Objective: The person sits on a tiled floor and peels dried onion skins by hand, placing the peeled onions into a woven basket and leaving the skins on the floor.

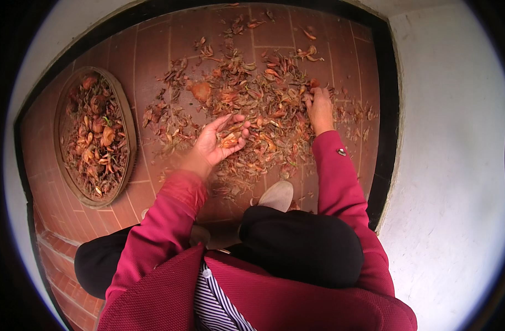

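My left hand (215, 142) is turned palm up above the floor, its fingers curled around a few orange-brown shallot-like bulbs (229, 142). The wrist is blurred. My right hand (320, 108) reaches down to the right part of a wide heap of dry, papery bulbs and skins (256, 99). Its fingertips touch the heap beside a reddish bulb (314, 82); whether they pinch anything is hidden. The heap is reddish brown, with a few green shoots.
To the left, a round shallow basket (132, 142) holds more bulbs and debris. The floor is red-brown tile (149, 53). A white wall (434, 124) with a black base band (387, 107) stands at the right. My shoe (279, 194) is near the heap's front edge.
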`<control>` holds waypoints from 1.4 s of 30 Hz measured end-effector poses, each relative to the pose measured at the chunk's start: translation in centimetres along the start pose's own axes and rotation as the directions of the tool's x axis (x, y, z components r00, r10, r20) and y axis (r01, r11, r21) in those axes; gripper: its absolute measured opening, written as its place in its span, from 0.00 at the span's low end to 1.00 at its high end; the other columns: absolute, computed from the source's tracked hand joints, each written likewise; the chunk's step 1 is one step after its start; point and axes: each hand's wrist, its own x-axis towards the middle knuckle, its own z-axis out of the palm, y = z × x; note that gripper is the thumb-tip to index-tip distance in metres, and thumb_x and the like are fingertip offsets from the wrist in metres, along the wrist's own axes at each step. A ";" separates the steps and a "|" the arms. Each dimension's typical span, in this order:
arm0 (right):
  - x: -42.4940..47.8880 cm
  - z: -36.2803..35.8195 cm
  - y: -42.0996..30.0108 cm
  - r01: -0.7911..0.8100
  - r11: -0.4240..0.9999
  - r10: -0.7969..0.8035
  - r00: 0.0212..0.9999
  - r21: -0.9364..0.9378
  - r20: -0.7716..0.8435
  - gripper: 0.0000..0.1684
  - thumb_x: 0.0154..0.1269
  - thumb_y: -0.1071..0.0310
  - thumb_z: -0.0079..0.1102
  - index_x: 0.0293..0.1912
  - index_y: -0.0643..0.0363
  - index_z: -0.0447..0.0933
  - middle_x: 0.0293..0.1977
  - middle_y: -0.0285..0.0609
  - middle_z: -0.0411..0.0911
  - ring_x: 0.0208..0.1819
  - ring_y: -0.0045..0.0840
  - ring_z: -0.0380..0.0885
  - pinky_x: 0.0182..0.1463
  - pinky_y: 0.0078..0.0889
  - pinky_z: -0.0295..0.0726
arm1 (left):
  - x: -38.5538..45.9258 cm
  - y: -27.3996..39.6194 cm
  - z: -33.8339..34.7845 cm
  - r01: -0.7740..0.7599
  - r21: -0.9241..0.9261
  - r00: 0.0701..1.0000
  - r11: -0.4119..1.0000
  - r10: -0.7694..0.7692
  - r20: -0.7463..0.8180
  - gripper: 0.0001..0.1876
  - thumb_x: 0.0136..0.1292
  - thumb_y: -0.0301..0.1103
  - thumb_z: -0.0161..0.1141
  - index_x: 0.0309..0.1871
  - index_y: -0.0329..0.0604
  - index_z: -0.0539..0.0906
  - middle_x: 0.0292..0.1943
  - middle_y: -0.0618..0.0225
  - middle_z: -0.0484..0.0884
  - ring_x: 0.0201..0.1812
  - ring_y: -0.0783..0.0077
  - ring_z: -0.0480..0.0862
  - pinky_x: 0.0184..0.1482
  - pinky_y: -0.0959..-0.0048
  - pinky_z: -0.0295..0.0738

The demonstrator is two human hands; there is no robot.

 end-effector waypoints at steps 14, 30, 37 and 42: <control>1.8 0.3 -1.3 -0.001 0.993 0.009 0.998 0.117 -0.070 0.12 0.62 0.65 0.57 0.37 0.66 0.74 0.24 0.56 0.78 0.31 0.51 0.78 0.35 0.46 0.76 | -0.2 0.2 0.1 -0.051 -0.001 0.998 0.999 0.051 -0.032 0.15 0.68 0.38 0.49 0.47 0.34 0.77 0.45 0.54 0.79 0.41 0.63 0.80 0.41 0.68 0.79; -9.8 -2.2 -16.1 0.009 0.736 0.018 0.999 0.677 -0.033 0.10 0.66 0.72 0.50 0.44 0.57 0.77 0.35 0.42 0.78 0.46 0.29 0.74 0.48 0.32 0.72 | 1.1 -1.6 -0.8 0.071 -0.098 0.957 0.993 -0.040 0.287 0.18 0.70 0.41 0.47 0.55 0.38 0.72 0.51 0.56 0.77 0.50 0.61 0.80 0.49 0.59 0.80; -9.8 -2.2 -15.4 0.149 0.834 -0.141 0.988 0.532 -0.055 0.16 0.61 0.75 0.49 0.48 0.59 0.78 0.43 0.46 0.77 0.49 0.35 0.71 0.53 0.35 0.68 | -0.2 -1.9 2.0 -0.065 0.132 0.997 0.989 0.059 0.049 0.17 0.69 0.40 0.52 0.57 0.44 0.72 0.49 0.64 0.79 0.48 0.69 0.81 0.46 0.71 0.82; -8.9 -2.6 -14.7 -0.157 0.546 0.062 0.987 0.823 0.148 0.20 0.64 0.75 0.47 0.54 0.57 0.77 0.43 0.47 0.77 0.32 0.18 0.71 0.37 0.19 0.73 | -0.4 -1.6 1.1 -0.045 0.243 0.998 0.969 0.031 0.058 0.13 0.61 0.35 0.63 0.46 0.42 0.75 0.42 0.64 0.80 0.39 0.73 0.82 0.30 0.75 0.81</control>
